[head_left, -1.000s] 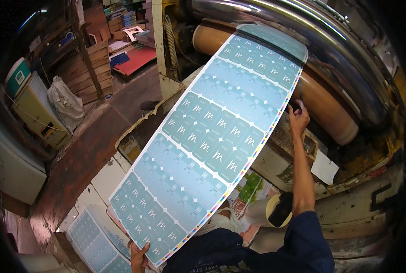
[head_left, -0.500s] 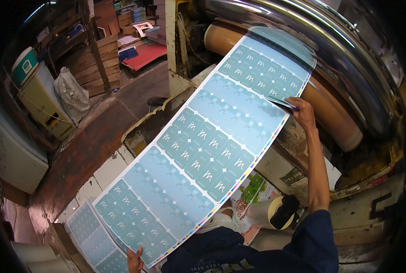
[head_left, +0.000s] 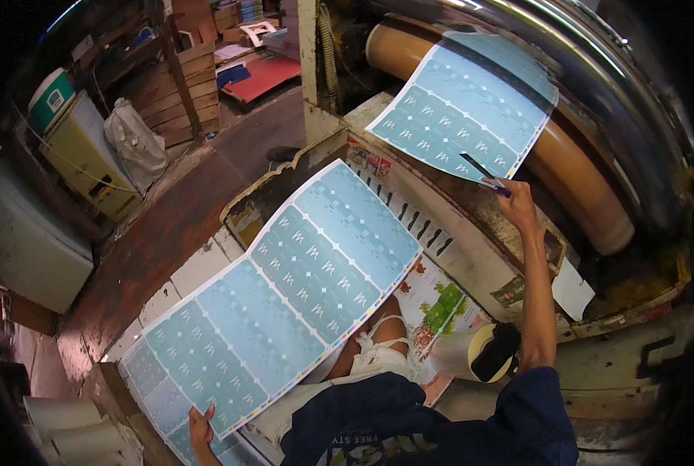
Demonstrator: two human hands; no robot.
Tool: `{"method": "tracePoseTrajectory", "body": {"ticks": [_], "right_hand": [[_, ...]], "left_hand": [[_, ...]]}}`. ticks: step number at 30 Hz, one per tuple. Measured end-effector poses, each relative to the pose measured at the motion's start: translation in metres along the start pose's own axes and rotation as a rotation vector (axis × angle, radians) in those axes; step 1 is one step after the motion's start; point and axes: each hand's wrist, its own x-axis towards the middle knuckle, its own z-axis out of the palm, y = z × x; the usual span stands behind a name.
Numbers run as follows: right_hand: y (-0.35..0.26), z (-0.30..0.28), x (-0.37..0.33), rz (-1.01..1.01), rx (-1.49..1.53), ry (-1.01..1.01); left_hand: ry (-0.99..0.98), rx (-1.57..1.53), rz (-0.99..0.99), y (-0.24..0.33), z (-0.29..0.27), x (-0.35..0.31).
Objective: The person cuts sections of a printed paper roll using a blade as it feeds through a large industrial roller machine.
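My left hand [head_left: 201,427] pinches the lower edge of a long printed sheet [head_left: 308,268], patterned in light blue and green bands with a coloured strip along its right edge. This sheet slopes up across my lap, bent near its middle, its far end lying apart from the web. A second length of the same printed web [head_left: 471,113] hangs from the rollers, its lower edge free. Beside that edge, my right hand [head_left: 520,203] is closed round the purple handle of a thin dark-bladed knife [head_left: 477,165], the blade pointing up and left.
A brown roller [head_left: 580,186] and shiny metal cylinders [head_left: 634,116] stand at the upper right. The machine's worn frame [head_left: 440,202] crosses below them. More printed sheets [head_left: 149,380] lie at lower left. A rolled cylinder [head_left: 467,353] with a dark object on it is near my right elbow.
The one continuous printed length is now in two pieces, with a gap between them. The held sheet has dropped down and left; my right hand's knife now shows clearly.
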Motion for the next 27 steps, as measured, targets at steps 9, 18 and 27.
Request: {"method": "tracePoseTrajectory", "body": {"ticks": [9,18,27], "right_hand": [[-0.077,0.049,-0.070,0.064,0.008,0.020],[-0.148,0.122,-0.151,0.086,0.194,0.078],[-0.169,0.116,-0.180,0.156,0.239,0.002]], "left_hand": [[-0.227,-0.120,0.165,-0.074,0.048,0.102],[-0.176,-0.023,0.122,-0.140,0.091,0.175],[-0.105,0.169,0.218,-0.160,0.082,0.203]]}}
